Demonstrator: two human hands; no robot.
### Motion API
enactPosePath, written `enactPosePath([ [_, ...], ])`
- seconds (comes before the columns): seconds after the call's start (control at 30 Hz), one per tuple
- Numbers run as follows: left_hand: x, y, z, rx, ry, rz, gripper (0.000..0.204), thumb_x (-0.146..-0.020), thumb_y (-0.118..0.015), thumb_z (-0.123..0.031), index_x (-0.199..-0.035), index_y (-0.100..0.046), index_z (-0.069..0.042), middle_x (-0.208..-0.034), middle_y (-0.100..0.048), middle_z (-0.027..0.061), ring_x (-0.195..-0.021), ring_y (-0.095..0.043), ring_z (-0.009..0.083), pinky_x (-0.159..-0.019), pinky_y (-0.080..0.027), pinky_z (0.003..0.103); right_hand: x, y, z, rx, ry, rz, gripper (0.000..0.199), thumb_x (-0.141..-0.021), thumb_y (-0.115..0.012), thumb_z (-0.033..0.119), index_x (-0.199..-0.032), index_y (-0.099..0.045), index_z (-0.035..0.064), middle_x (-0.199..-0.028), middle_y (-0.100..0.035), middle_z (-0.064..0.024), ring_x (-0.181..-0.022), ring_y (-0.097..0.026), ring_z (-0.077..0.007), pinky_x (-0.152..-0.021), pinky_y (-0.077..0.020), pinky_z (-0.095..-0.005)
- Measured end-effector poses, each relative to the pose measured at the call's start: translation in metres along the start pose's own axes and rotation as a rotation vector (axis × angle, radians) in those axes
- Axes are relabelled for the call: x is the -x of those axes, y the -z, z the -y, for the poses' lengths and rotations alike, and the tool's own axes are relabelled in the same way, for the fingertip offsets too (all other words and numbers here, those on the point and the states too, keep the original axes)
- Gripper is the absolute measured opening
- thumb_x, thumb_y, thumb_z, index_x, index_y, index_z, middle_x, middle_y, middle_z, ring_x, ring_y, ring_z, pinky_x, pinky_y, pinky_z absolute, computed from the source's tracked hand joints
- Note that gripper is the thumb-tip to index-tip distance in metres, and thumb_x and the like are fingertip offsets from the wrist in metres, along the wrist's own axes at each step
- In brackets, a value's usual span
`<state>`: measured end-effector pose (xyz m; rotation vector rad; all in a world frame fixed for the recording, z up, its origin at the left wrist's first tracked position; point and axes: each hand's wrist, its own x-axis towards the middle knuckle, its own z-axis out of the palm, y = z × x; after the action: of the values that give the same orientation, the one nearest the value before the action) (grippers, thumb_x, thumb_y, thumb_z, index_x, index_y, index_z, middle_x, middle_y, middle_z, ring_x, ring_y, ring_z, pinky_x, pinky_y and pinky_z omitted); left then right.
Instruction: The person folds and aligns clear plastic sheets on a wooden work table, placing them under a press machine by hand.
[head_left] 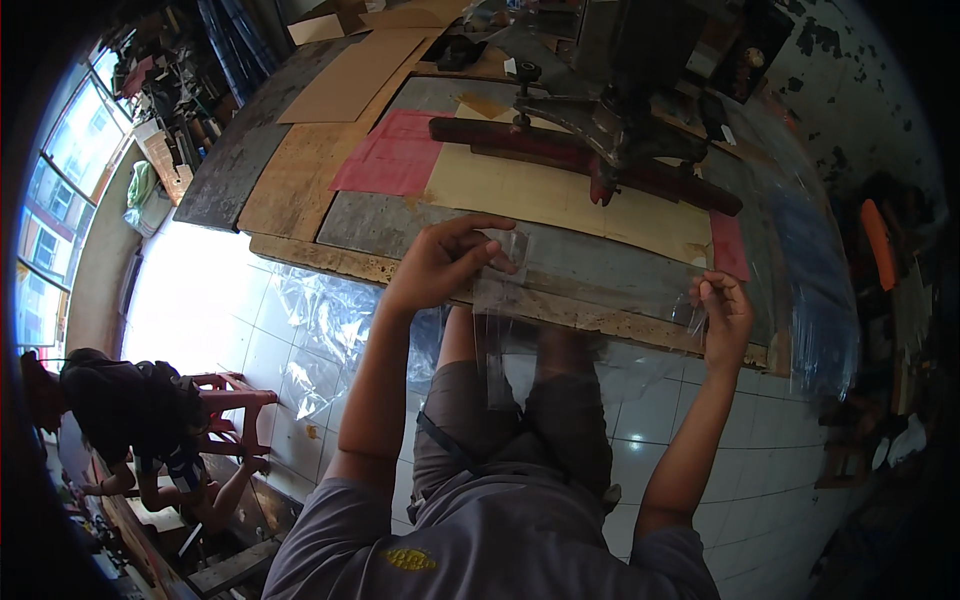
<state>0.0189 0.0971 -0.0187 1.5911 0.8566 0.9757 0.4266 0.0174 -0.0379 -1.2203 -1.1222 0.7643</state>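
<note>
A clear plastic sheet (580, 290) stretches between my two hands over the near edge of the worktable, and part of it hangs down before my legs. My left hand (445, 262) pinches its left end between thumb and fingers. At the other end, my right hand (725, 315) grips the sheet's right corner with bent fingers. Beyond the sheet lies a pale yellow board (540, 195) with a pink sheet (385, 155) at its left end. A dark red press bar (585, 160) on a heavy metal machine (620, 100) stands over the board.
Stacked clear plastic bags (820, 300) hang at the table's right end, and loose clear plastic (325, 330) bunches below its left front edge. Brown cardboard (355, 75) lies at the far left. A person (140, 410) works near a red stool (235, 400) at lower left.
</note>
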Motion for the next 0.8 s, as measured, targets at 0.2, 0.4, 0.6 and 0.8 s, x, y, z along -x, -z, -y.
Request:
enactPosePath([
  [0.2, -0.001, -0.001, 0.000, 0.090, -0.028, 0.008, 0.037, -0.102, -0.066, -0.012, -0.136, -0.060, 0.001, -0.098, -0.077, 0.0096, -0.091, -0.069, 0.0078, -0.082, -0.054, 0.025, 0.001, 0.001, -0.001, 0.019, 0.043, -0.013, 0.017, -0.100, -0.068, 0.009, -0.114, -0.066, -0.0010, -0.100, -0.072, -0.0066, -0.091, -0.067, -0.0128, -0.084, -0.0543, -0.0284],
  [0.4, -0.003, 0.001, -0.003, 0.019, 0.055, 0.096, 0.034, -0.098, -0.071, -0.010, -0.130, -0.064, 0.002, -0.099, -0.078, 0.0100, -0.090, -0.069, 0.0076, -0.078, -0.055, 0.024, 0.003, 0.000, -0.002, -0.003, 0.062, -0.039, 0.020, -0.099, -0.070, 0.012, -0.114, -0.065, -0.0002, -0.103, -0.071, -0.0066, -0.092, -0.067, -0.0140, -0.084, -0.0538, -0.0294],
  [0.6, 0.001, -0.010, -0.019, -0.044, 0.065, 0.044, 0.023, -0.095, -0.074, -0.008, -0.114, -0.069, 0.004, -0.099, -0.078, 0.0110, -0.091, -0.072, 0.0114, -0.080, -0.057, 0.026, 0.003, 0.013, 0.000, -0.034, 0.086, 0.014, 0.022, -0.101, -0.068, 0.017, -0.115, -0.065, 0.0002, -0.106, -0.070, -0.0083, -0.095, -0.066, -0.0156, -0.087, -0.0530, -0.0303],
  [0.8, 0.027, -0.038, -0.047, 0.036, -0.016, -0.086, 0.020, -0.089, -0.081, -0.008, -0.102, -0.070, 0.001, -0.096, -0.077, 0.0077, -0.086, -0.072, 0.0109, -0.077, -0.057, 0.026, 0.021, 0.010, 0.086, 0.202, 0.217, 0.255, 0.057, -0.097, -0.069, 0.047, -0.127, -0.064, -0.0015, -0.118, -0.069, -0.0132, -0.117, -0.064, -0.0263, -0.106, -0.0459, -0.0421],
])
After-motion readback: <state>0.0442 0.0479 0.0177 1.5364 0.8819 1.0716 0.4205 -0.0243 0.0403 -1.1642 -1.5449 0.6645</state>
